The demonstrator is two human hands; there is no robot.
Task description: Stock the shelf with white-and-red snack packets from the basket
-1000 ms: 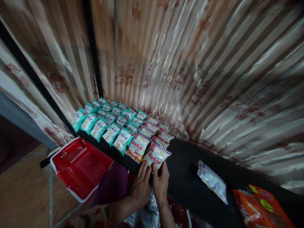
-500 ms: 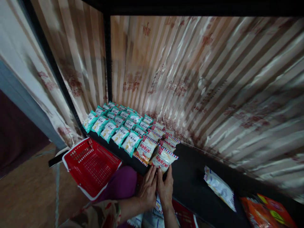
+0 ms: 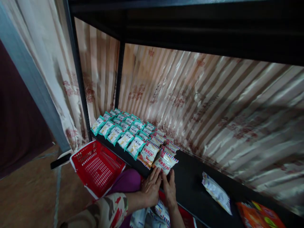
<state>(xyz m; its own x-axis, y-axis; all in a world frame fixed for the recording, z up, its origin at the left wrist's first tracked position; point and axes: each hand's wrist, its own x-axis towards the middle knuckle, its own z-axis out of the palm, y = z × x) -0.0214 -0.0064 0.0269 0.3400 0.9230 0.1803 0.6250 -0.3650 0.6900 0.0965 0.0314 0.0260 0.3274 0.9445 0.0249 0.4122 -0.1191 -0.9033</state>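
Observation:
My left hand (image 3: pixel 152 186) lies at the shelf's front edge, fingers stretched out, the tips at the lower edge of a white snack bag (image 3: pixel 165 162) with red lettering and a striped border. Beside it, my right hand (image 3: pixel 169 188) is open too, its fingers apart and touching or very near the same bag. Neither hand grasps anything. A similar snack bag (image 3: pixel 148 154) stands just left, with more of that kind in rows behind. Farther left are several rows of teal-and-white snack bags (image 3: pixel 136 145).
A black shelf (image 3: pixel 187 177) runs to the right, bearing a lone bag (image 3: pixel 216 192) and orange packets (image 3: pixel 257 215). A red basket (image 3: pixel 98 167) stands below left. Under my forearms are bags (image 3: pixel 152 218) in another red basket. Curtain (image 3: pixel 180 91) hangs behind; an upper shelf (image 3: pixel 190 28) overhangs.
The view has shifted, showing more of the upper shelf. My fingertips have drawn back slightly from the front bag, with my right fingers lower along its side. The bags keep their arrangement.

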